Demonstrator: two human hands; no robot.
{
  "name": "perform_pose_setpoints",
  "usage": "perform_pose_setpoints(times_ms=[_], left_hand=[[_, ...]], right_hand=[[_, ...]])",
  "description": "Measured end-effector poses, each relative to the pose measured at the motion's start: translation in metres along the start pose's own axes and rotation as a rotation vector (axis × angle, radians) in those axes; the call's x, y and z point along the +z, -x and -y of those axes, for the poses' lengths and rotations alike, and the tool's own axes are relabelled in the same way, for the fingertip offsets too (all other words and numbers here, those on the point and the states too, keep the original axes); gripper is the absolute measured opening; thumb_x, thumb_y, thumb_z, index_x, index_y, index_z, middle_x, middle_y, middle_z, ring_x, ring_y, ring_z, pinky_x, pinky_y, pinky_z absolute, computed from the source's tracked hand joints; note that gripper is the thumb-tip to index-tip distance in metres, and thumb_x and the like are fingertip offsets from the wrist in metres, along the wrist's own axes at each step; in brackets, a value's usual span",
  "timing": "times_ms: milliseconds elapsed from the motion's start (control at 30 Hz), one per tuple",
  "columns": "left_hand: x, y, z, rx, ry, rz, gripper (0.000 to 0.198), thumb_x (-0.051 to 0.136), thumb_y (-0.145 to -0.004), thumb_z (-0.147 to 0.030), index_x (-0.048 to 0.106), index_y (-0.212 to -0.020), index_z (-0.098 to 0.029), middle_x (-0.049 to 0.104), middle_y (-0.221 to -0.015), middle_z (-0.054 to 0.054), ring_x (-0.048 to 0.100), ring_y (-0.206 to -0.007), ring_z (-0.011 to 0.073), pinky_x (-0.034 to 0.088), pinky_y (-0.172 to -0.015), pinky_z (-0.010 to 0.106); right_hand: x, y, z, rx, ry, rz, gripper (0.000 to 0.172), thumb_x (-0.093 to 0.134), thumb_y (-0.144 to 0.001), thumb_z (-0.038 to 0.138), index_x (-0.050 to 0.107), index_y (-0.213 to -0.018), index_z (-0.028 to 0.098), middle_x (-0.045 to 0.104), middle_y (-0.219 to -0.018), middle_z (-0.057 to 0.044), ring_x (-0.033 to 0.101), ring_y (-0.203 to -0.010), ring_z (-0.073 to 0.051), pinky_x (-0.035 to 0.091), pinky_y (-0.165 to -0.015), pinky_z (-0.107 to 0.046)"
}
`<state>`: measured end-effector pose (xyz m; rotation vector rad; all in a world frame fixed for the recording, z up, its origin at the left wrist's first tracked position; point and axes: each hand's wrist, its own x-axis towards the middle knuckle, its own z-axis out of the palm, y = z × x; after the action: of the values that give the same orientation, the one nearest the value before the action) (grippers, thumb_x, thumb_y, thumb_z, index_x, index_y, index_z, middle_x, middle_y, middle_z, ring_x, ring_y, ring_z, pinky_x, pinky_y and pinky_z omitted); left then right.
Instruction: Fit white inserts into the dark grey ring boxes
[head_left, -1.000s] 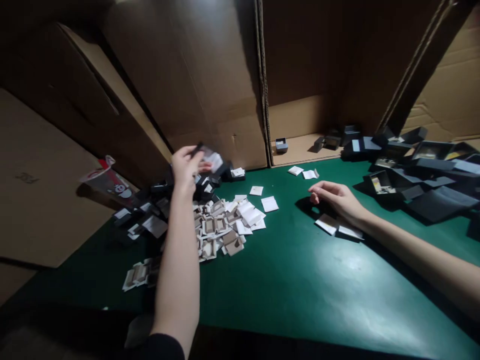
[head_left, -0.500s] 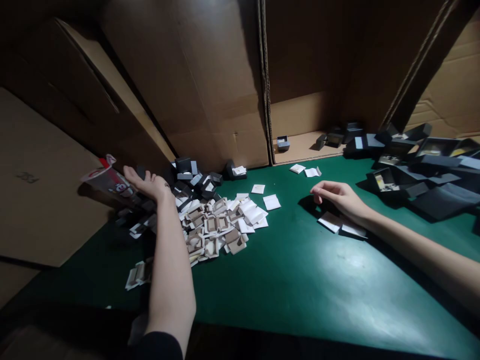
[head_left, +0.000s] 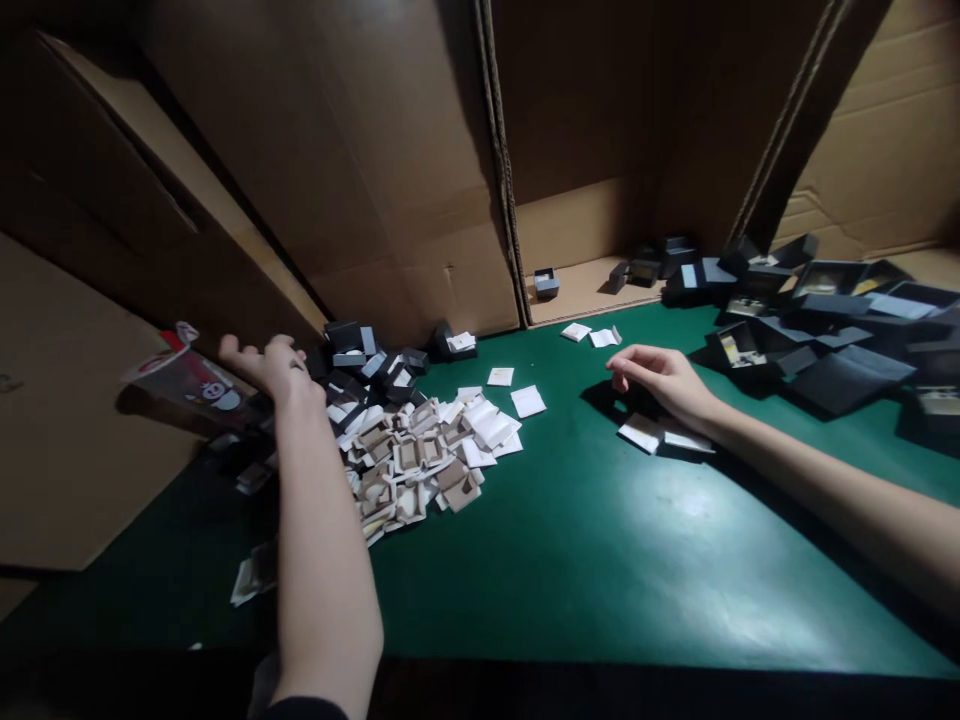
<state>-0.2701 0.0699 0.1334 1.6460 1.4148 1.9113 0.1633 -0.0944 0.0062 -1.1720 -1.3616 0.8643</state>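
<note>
Head view, and there hung the left hand [head_left: 274, 368], fingers loosely apart, nothing visible between them, with the cup [head_left: 202, 388] on one side and the left boxes [head_left: 346, 347] on the other! Good reaching there, I judged, called for a light grip on one box from the top, well above the trays [head_left: 409, 458], because a knock could set that loose heap sliding. Over the green table [head_left: 570, 560], the right hand [head_left: 664, 380] had its fingers curled, thumb close to the index; whether they pinched anything, I couldn't tell. Two cards [head_left: 641, 433] lay beside that wrist. And the containers! Several left boxes gaped, white pieces showing inside; the right boxes [head_left: 851, 382] sprawled open too, one with pale contents too small to name.
</note>
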Motion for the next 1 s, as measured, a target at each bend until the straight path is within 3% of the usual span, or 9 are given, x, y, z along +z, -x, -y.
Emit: perform_pose_setpoints(times_ms=[67,100,267,400,467,600,700,900,1000], left_hand=[[0.012,0.003,-0.029,-0.065,0.022,-0.275,0.064,0.044,-0.065,0.003,0.030,-0.124,-0.014,0.050,-0.124,0.009,0.057,-0.079,0.0077,0.041,-0.055,0.016],[0.019,0.008,-0.044,-0.064,0.034,-0.277,0.057,0.045,-0.067,0.003,0.036,-0.121,-0.014,0.055,-0.118,0.008,0.059,-0.079,0.0086,0.042,-0.056,0.017],[0.062,0.058,-0.105,0.181,0.084,0.270,0.026,0.048,-0.082,-0.005,0.055,-0.105,-0.013,0.068,-0.084,0.002,0.060,-0.062,0.0084,0.041,-0.051,0.017],[0.096,0.104,-0.113,0.217,0.005,0.795,0.016,0.055,-0.083,-0.011,0.064,-0.096,-0.013,0.067,-0.076,0.004,0.061,-0.062,0.0121,0.049,-0.058,0.024],[0.107,0.119,-0.111,0.212,-0.017,0.938,0.016,0.055,-0.085,-0.017,0.066,-0.096,-0.014,0.067,-0.075,0.004,0.062,-0.064,0.0136,0.050,-0.061,0.026],[0.115,0.133,-0.110,0.219,-0.056,1.119,0.021,0.053,-0.087,-0.026,0.066,-0.101,-0.017,0.069,-0.083,0.005,0.062,-0.071,0.0138,0.047,-0.062,0.025],[0.114,0.135,-0.111,0.186,-0.050,1.162,0.024,0.052,-0.088,-0.029,0.065,-0.104,-0.018,0.069,-0.086,0.005,0.061,-0.073,0.0133,0.045,-0.061,0.024],[0.120,0.136,-0.109,0.018,0.152,1.139,0.021,0.056,-0.085,-0.026,0.065,-0.100,-0.014,0.069,-0.086,0.008,0.062,-0.071,0.0124,0.047,-0.063,0.023],[0.133,0.151,-0.107,-0.179,0.315,1.013,0.019,0.054,-0.085,-0.022,0.063,-0.099,-0.014,0.069,-0.088,0.008,0.062,-0.070,0.0118,0.047,-0.060,0.022]], right_hand=[[-0.009,-0.003,0.000,-0.074,0.060,-0.129,0.029,0.061,-0.081,0.049,0.063,-0.080,0.020,0.059,-0.066,-0.002,0.054,-0.063,-0.016,0.043,-0.063,-0.031],[-0.015,-0.005,0.000,-0.114,0.127,-0.211,0.027,0.060,-0.082,0.047,0.063,-0.081,0.020,0.060,-0.069,-0.003,0.055,-0.064,-0.017,0.043,-0.063,-0.032],[-0.058,-0.012,-0.006,-0.316,0.727,-0.491,0.017,0.051,-0.083,0.031,0.061,-0.093,0.021,0.063,-0.091,-0.011,0.058,-0.080,-0.028,0.044,-0.070,-0.043],[-0.081,-0.012,-0.025,-0.389,1.091,-0.491,0.037,0.055,-0.074,0.026,0.055,-0.110,0.019,0.053,-0.119,-0.018,0.045,-0.110,-0.044,0.032,-0.089,-0.062],[-0.084,-0.011,-0.032,-0.335,1.217,-0.494,0.036,0.055,-0.074,0.027,0.056,-0.109,0.017,0.052,-0.120,-0.020,0.040,-0.116,-0.046,0.027,-0.093,-0.064],[-0.078,-0.008,-0.034,-0.034,1.500,-0.343,0.029,0.049,-0.081,0.030,0.060,-0.100,0.011,0.063,-0.092,-0.018,0.057,-0.091,-0.037,0.030,-0.091,-0.060],[-0.066,-0.008,-0.028,0.018,1.512,-0.195,0.030,0.045,-0.085,0.029,0.061,-0.101,0.010,0.065,-0.092,-0.016,0.060,-0.085,-0.032,0.038,-0.087,-0.051],[-0.029,-0.005,-0.014,-0.515,1.068,0.259,0.027,0.039,-0.093,0.024,0.062,-0.104,0.017,0.060,-0.117,-0.011,0.059,-0.100,-0.023,0.048,-0.081,-0.035],[-0.007,0.004,0.001,-0.724,0.890,0.267,0.024,0.039,-0.093,0.018,0.060,-0.106,0.018,0.063,-0.113,-0.009,0.060,-0.098,-0.021,0.049,-0.081,-0.036]])
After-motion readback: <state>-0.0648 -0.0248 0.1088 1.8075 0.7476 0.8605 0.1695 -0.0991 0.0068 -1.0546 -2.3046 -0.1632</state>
